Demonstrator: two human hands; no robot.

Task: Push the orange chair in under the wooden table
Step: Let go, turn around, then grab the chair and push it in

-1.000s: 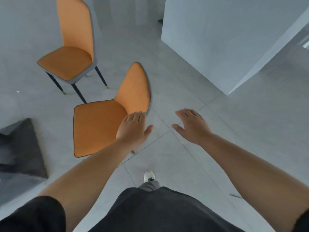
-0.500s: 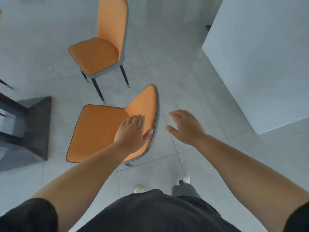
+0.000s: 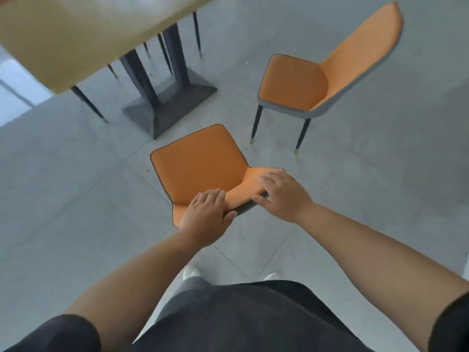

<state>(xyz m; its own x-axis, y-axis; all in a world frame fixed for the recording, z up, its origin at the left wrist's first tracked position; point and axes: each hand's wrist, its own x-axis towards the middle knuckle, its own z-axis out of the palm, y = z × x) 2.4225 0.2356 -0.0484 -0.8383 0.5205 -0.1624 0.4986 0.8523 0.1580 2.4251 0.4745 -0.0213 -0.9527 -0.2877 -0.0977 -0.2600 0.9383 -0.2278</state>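
The orange chair (image 3: 200, 163) sits directly ahead of your hands, its seat pointing away from you toward the wooden table (image 3: 76, 34), and its backrest top edge lies under your palms. Your left hand (image 3: 206, 219) is clamped on the left end of the backrest: the fingers curl over the orange front face and the thumb presses on the grey rear edge. Your right hand (image 3: 283, 195) grips the right end of the same edge, fingers draped over the padded front and thumb stretched along the dark rim toward your left hand. Both hands are closed on the chair, a short stretch of backrest showing between them.

Beyond your fingertips the seat's front edge lies just short of the table's dark pedestal base (image 3: 170, 105); from this angle you cannot tell whether they touch. The pale tabletop is farther ahead and to the left of your left hand, and the seat has not gone under it. Thin dark legs (image 3: 88, 104) of other chairs show beneath the tabletop.

Ahead and to the right of your right hand stands a second orange chair (image 3: 319, 77), well apart from the table, with its grey shell and dark legs on the grey tiled floor (image 3: 380, 186). Below your forearms are your dark shirt (image 3: 241, 318) and the tips of white shoes (image 3: 190, 271).
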